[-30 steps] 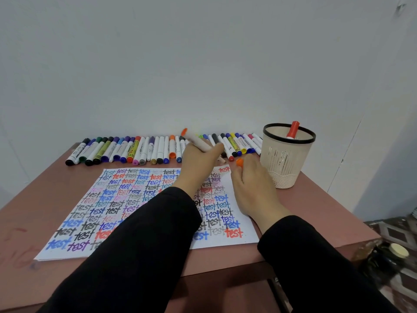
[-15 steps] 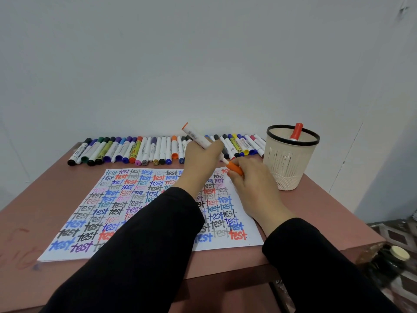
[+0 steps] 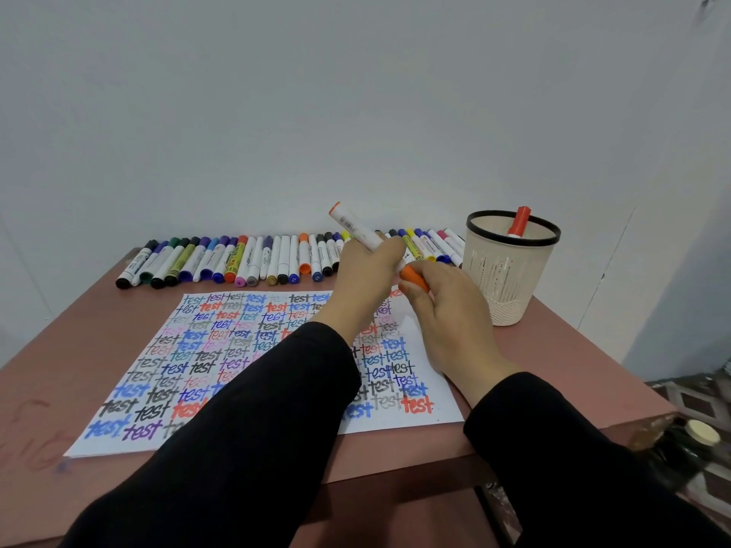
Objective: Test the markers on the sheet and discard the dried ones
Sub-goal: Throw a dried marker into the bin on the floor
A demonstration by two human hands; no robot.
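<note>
Left hand [image 3: 366,274] wraps the orange marker [image 3: 358,229], so the middle of its barrel is buried in the fist. Right hand [image 3: 451,310] pinches the orange cap [image 3: 413,276], and the fingers cover the joint: seated or loose, can't tell. The left sleeve [image 3: 257,409] blots out a wide strip of the sheet [image 3: 197,350], words lost under it. The row of markers [image 3: 237,257] drops behind both hands mid-line, with barrel print too small to read. The red marker [image 3: 520,221] shows only its top above the cup [image 3: 510,270] rim. A blurred cream-lidded jar [image 3: 702,435] sits low right, partly behind the table [image 3: 553,369] corner.
</note>
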